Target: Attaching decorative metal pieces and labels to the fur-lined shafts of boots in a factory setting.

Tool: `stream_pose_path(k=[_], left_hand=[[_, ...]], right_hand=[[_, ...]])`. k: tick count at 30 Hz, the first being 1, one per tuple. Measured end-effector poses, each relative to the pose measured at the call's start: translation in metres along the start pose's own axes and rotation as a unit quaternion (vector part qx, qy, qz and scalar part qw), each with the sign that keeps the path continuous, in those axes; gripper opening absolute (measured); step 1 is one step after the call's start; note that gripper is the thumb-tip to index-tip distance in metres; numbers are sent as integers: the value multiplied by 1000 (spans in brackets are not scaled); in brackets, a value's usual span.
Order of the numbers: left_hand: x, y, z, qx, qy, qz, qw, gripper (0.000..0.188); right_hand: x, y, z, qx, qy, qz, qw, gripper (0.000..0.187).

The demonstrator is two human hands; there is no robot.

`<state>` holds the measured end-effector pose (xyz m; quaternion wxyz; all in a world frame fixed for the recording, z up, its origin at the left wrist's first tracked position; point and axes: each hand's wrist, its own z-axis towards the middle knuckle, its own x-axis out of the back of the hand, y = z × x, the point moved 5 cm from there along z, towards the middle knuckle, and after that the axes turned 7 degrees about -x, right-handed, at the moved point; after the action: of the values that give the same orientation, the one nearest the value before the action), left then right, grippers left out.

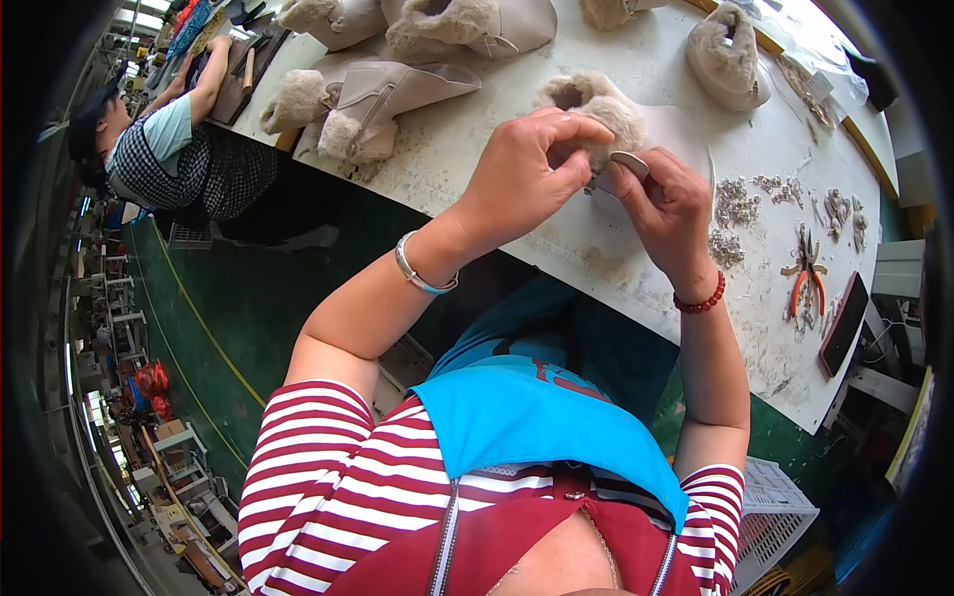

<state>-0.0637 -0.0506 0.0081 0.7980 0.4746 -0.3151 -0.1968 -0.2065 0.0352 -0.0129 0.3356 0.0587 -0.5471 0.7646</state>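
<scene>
Looks partway through one fur-trimmed boot [624, 107], lying on the white desk [586, 263] under both hands. Bringing left hand [537, 169] thumb and forefinger close at the fur; can't tell if pinching anything. Pinching a small flat grey piece [629, 162] beside the fur with right hand [668, 199] fingers. Can't call the other boots [388, 99] finished or waiting. Plenty of metal bits [736, 205] left loose, near orange-handled pliers [807, 278], untouched.

Desk scuffed and stained, phone [845, 324] at right edge. Green floor [214, 313] below, white crate [775, 512] lower right, co-worker [184, 159] upper left, clutter down the left side.
</scene>
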Motion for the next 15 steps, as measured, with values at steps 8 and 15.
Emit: stream_pose_path(k=[8,15], left_hand=[[13,-1,2,-59,59,80,993,19],[34,6,18,-142,70,208,965,22]], right_hand=[[2,22,-13,-128,20,218,967,18],[-2,13,-6,-11,2,71,997,13]])
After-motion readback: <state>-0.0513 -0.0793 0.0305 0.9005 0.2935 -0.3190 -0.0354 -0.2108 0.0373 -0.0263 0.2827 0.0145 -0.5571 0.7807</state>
